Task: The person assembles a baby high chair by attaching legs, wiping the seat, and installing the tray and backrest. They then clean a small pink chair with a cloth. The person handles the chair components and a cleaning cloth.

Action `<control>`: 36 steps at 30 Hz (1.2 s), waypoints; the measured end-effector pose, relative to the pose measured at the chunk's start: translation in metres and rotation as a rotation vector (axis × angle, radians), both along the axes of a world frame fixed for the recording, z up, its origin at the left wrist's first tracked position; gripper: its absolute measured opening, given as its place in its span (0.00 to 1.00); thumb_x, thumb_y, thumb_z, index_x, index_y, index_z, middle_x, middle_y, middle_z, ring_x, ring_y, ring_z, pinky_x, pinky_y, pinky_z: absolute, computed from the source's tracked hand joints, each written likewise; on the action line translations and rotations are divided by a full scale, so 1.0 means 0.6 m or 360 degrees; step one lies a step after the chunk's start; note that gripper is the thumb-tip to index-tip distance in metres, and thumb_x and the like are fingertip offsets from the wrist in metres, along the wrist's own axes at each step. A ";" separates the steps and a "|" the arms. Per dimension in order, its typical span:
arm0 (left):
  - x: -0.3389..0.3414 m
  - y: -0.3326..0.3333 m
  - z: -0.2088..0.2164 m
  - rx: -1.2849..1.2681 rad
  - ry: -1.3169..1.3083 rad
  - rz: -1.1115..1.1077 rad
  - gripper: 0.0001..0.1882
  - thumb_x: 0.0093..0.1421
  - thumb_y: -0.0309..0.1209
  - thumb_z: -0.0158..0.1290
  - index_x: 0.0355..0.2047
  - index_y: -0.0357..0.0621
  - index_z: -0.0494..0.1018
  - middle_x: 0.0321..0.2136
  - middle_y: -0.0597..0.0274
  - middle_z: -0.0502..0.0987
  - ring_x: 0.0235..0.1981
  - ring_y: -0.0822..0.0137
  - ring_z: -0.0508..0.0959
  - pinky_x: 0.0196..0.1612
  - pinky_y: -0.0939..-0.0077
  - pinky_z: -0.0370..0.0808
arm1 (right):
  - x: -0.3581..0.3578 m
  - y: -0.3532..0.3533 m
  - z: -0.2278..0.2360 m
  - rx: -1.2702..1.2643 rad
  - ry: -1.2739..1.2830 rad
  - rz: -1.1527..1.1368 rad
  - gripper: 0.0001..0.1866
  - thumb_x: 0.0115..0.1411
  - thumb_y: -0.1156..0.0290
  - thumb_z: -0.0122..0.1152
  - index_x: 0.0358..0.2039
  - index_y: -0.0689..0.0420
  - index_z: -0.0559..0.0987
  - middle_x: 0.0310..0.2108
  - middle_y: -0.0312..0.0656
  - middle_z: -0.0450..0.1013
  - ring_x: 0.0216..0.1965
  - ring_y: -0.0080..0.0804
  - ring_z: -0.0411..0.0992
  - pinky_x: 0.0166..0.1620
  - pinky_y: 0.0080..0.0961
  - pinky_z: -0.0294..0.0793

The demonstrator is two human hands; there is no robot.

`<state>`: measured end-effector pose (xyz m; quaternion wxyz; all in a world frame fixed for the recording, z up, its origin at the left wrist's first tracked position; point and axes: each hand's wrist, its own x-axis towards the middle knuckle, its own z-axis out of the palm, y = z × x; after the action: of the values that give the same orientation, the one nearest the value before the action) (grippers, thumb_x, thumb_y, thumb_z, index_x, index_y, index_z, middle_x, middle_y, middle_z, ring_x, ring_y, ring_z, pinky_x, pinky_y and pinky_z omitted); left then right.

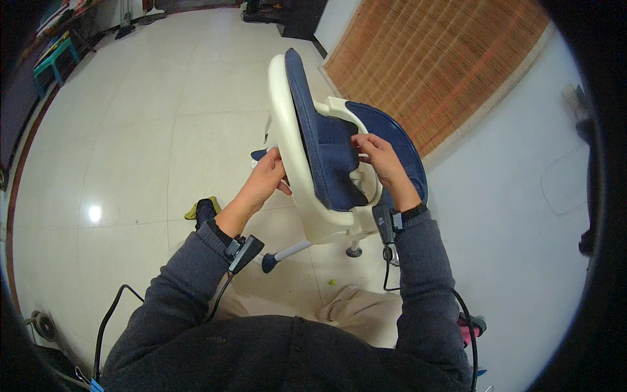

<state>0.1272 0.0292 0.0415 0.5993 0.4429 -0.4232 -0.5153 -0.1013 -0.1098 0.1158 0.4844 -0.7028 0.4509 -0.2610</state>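
Observation:
A child's high chair [279,98] stands in front of me, with a cream shell and legs. Its navy padded cushion [326,157] lines the backrest and seat. My left hand [266,178] is at the outer back of the shell, fingers bent against it; what lies between the fingertips is hidden. On the other side, my right hand [381,159] reaches over the armrest and pinches the cushion's edge with closed fingers. Beyond that hand is the chair's dark blue tray [406,147].
A woven bamboo blind [437,65] hangs on the white wall at the right. Glossy pale tiles [130,150] cover the floor. A teal stool [55,62] stands far left. A dark shoe with yellow-green trim [206,210] is near my left forearm. A small green bit [332,282] lies below the chair.

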 end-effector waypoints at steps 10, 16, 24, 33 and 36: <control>-0.001 -0.007 -0.010 -0.0039 0.0115 0.0008 0.17 0.64 0.37 0.42 0.46 0.37 0.62 0.28 0.59 0.74 0.27 0.70 0.77 0.28 0.74 0.78 | 0.142 -0.027 0.031 -0.0188 0.0273 0.0448 0.19 0.61 0.68 0.52 0.52 0.59 0.71 0.43 0.38 0.72 0.38 0.24 0.69 0.42 0.20 0.67; -0.022 -0.011 -0.014 -0.0123 0.0054 0.0263 0.12 0.64 0.35 0.45 0.41 0.39 0.63 0.30 0.58 0.72 0.28 0.68 0.73 0.26 0.73 0.74 | 0.217 -0.086 0.044 -0.0234 0.0436 0.0452 0.24 0.60 0.70 0.53 0.56 0.62 0.66 0.51 0.48 0.68 0.46 0.33 0.69 0.45 0.25 0.70; -0.022 -0.002 -0.007 -0.0273 -0.0181 0.0389 0.14 0.63 0.35 0.46 0.42 0.38 0.62 0.33 0.56 0.71 0.29 0.66 0.73 0.33 0.71 0.71 | 0.104 -0.220 0.025 -0.0550 0.0426 0.0473 0.19 0.59 0.67 0.55 0.48 0.63 0.73 0.37 0.43 0.75 0.33 0.33 0.71 0.36 0.26 0.71; -0.012 -0.004 -0.007 -0.0478 0.0015 0.0590 0.20 0.61 0.42 0.48 0.45 0.37 0.63 0.39 0.50 0.70 0.40 0.58 0.73 0.45 0.66 0.70 | 0.027 -0.198 -0.027 -0.0819 0.0941 0.0457 0.32 0.52 0.75 0.62 0.58 0.60 0.63 0.51 0.51 0.67 0.43 0.37 0.71 0.48 0.29 0.70; 0.005 -0.002 0.005 -0.0675 0.0186 0.0617 0.28 0.61 0.44 0.49 0.53 0.38 0.59 0.49 0.48 0.65 0.48 0.55 0.69 0.49 0.64 0.68 | 0.102 -0.108 -0.008 -0.0366 0.0541 0.0173 0.23 0.56 0.73 0.58 0.52 0.67 0.69 0.47 0.48 0.72 0.44 0.36 0.71 0.49 0.27 0.69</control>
<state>0.1301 0.0278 0.0442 0.7891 0.3498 -0.3937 -0.3160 -0.0400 -0.1746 0.1110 0.3314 -0.8106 0.4548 -0.1621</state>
